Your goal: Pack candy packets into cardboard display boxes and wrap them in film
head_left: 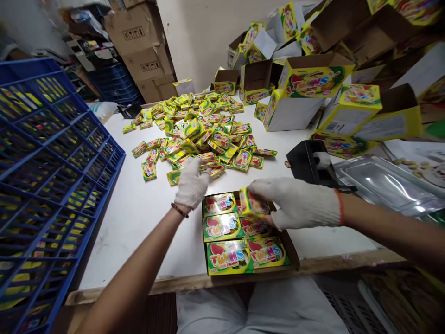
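My right hand [295,204], in a white knitted glove with an orange cuff, is closed round a small yellow-green candy box [251,203]. It holds the box tilted above the right side of an open display carton [294,257]. Inside the carton lie rows of "TWINS" boxes [229,256] with watermelon pictures, their printed faces up; my right hand partly hides the far right ones. My left hand [192,184], also gloved, is at the near edge of a heap of the same small boxes [198,130]. Its thumb and fingers are apart; its fingertips partly overlap the boxes there.
A blue plastic crate [69,99] filled with similar boxes stands tilted at left. A black tape dispenser [306,164] and clear plastic packaging [378,181] lie at right. Empty display cartons [295,111] are piled behind them. Brown cardboard boxes [139,35] stack against the wall.
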`<control>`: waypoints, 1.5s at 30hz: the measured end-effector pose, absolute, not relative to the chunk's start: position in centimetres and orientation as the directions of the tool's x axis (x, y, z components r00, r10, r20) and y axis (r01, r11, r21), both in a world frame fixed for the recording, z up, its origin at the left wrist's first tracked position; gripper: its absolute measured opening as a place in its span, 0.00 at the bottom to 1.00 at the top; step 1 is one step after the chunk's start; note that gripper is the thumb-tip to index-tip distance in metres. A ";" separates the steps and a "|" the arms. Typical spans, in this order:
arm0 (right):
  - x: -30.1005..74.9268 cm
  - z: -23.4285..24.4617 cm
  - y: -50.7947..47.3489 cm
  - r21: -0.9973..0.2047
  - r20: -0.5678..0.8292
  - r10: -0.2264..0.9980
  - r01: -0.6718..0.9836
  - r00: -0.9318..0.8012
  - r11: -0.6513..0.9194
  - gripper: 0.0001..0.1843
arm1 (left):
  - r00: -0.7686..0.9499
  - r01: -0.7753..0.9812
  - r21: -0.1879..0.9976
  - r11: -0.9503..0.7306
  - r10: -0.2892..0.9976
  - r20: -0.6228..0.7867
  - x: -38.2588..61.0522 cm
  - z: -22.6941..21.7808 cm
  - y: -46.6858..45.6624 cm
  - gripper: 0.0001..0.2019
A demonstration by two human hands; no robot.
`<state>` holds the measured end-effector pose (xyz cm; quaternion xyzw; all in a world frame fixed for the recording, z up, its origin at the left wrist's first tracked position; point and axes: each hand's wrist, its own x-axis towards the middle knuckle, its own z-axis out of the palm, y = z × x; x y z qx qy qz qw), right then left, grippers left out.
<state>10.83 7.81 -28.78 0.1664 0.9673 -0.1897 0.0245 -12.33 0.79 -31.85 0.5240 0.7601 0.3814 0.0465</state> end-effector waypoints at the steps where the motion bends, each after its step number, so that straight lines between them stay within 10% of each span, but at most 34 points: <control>1: 10.2 -29.3 7.6 -0.216 -0.202 0.296 0.337 -0.934 0.916 0.15 | -0.437 0.844 0.471 0.256 0.837 0.329 -13.9 -32.2 1.6 0.12; 5: 7.3 -30.6 6.2 0.064 -0.495 0.266 0.271 -0.827 0.960 0.22 | -0.594 0.804 0.074 0.590 0.797 0.104 -18.9 -33.9 3.3 0.22; 9: 6.2 -31.2 6.2 0.023 -0.610 0.208 0.245 -0.765 0.969 0.18 | -0.634 0.773 0.070 0.631 0.769 0.074 -21.9 -35.2 2.0 0.21; 15: 7.8 -34.9 7.6 -0.093 -0.413 0.211 0.272 -0.886 0.958 0.21 | -0.580 0.799 0.266 0.540 0.808 0.102 -21.4 -34.7 -1.0 0.08; 18: 8.3 -35.3 8.2 -0.220 -0.383 0.244 0.345 -0.891 0.913 0.26 | -0.523 0.740 0.544 0.396 0.847 0.095 -18.7 -33.8 -2.1 0.10; 22: 8.6 -32.6 9.4 -0.557 -0.165 0.449 0.459 -0.878 0.692 0.16 | -0.348 0.313 0.948 0.062 0.936 0.053 -14.4 -32.4 -3.4 0.16; 25: 8.8 -29.9 10.0 -0.812 0.023 0.620 0.347 -0.784 0.468 0.18 | -0.282 0.061 0.998 -0.010 0.959 0.026 -11.5 -31.2 -3.8 0.19; 29: 9.3 -28.0 9.8 -0.959 0.127 0.459 0.009 -0.879 0.283 0.33 | -0.085 -0.332 0.943 -0.036 0.996 0.008 -8.2 -29.7 -3.7 0.19; 34: 9.9 -27.4 8.7 -0.824 0.440 0.371 -0.203 -0.818 0.529 0.42 | 0.093 -0.613 0.781 0.117 0.993 -0.075 -5.9 -29.0 -3.1 0.12; 38: 10.5 -25.9 8.7 -0.264 0.682 0.156 -0.042 -0.714 0.964 0.17 | 0.045 -0.633 0.755 0.172 0.982 -0.185 -6.0 -29.0 -2.8 0.08; 41: 10.8 -25.0 9.1 0.015 0.496 0.036 0.051 -0.868 0.999 0.10 | 0.022 -0.497 0.826 0.267 0.955 -0.295 -6.6 -29.2 -3.1 0.10; 45: 10.1 -25.9 9.7 -0.042 0.058 0.334 0.332 -0.941 0.942 0.09 | -0.236 0.250 0.958 0.142 0.968 -0.082 -7.2 -30.6 -4.1 0.22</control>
